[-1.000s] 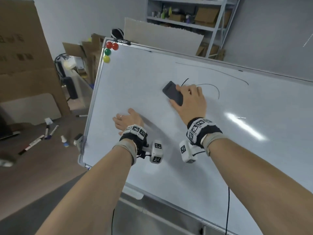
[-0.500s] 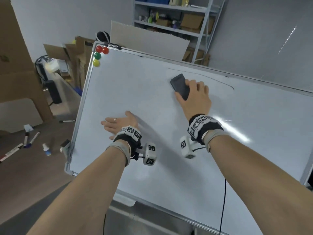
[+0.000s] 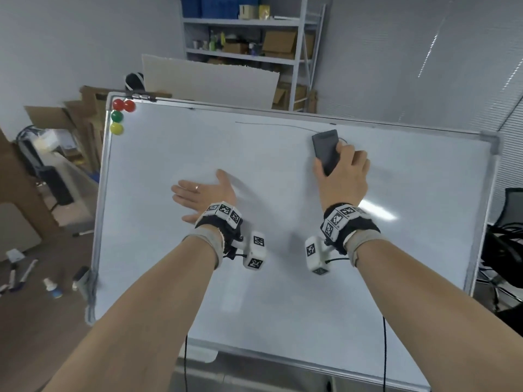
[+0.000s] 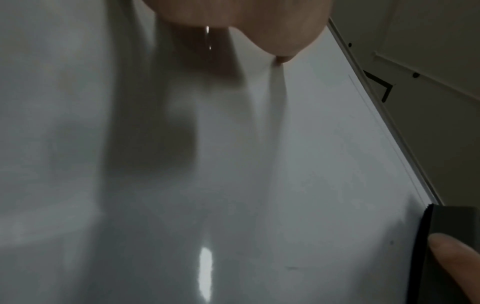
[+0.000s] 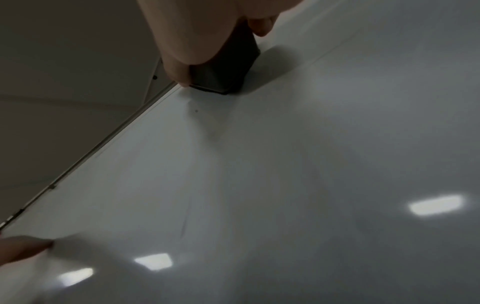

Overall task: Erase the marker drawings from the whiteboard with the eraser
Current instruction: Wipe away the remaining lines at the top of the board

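Erasing step. The right hand (image 3: 343,176) grips the dark rectangular block eraser (image 3: 326,149), pressed flat on the white metal-framed whiteboard (image 3: 254,278) near its top edge. The left hand (image 3: 202,192), fingers straight, lies flat on the board. 1 thin black marker line (image 3: 271,124) remains; wiping leftward along it appears next.

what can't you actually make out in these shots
- Felt face of the eraser: pressed to the whiteboard in every view.
- Marker line end: head view, runs behind the eraser and right hand.
- Left hand fingers: left wrist view, cut off by the top edge; only the thumb tip shows.
- Faint streaks below the eraser: right wrist view, too blurred to tell ink from glare.
- Items on the shelf: head view, too small.
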Available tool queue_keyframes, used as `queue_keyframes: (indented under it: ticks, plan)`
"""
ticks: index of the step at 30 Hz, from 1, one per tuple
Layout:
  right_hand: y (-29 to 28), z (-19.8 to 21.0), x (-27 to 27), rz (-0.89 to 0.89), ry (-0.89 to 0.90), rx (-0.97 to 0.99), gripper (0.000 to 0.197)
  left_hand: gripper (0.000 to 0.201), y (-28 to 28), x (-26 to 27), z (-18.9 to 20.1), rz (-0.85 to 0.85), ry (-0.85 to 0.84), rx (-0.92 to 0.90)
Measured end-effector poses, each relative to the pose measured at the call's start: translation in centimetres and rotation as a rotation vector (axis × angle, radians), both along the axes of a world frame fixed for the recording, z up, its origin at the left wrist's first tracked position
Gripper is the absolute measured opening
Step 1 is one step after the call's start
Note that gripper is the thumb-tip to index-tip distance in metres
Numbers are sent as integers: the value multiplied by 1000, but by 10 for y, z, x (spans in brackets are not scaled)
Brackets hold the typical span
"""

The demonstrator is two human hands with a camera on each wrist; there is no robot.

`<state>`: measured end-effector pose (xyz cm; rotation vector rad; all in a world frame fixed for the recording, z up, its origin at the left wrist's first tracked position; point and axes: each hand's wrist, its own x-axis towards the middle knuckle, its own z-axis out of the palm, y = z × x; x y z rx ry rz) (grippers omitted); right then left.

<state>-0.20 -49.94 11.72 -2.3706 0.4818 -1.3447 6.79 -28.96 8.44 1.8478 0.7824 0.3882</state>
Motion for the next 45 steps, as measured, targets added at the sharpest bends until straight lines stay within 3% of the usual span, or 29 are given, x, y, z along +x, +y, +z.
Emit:
queue_keyframes:
  ticks: [2,6,9,12,17,21,26,33,37,45]
  plan:
    - [16,-3,4,88,21,1,49,95,8,3,-3,23,-1,16]
    - [56,-19,6,418,175,-190,52,93,27,5,-7,50,-6,29]
    - [62,-23,4,473,209,-211,53,96,28,2,-3,99,4,19]
    - [37,-20,-3,392,173,-268,53,96,19,1,4,101,-9,45]
    - [-28,2,-16,16,-10,110,54,92,-5,9,18,43,-33,91]
    - [-29,17,-8,-44,-8,53,50,90,-9,12,20,28,-23,112]
    - [3,32,17,26,-49,49,46,82,17,15,29,117,-81,91]
    - [87,45,65,281,129,-192,44,70,51,12,28,-17,-40,148]
    - [138,51,90,384,167,-218,42,50,79,12,31,-21,-125,47]
    - [200,17,88,647,330,-464,47,57,132,9,1,-17,-27,55]
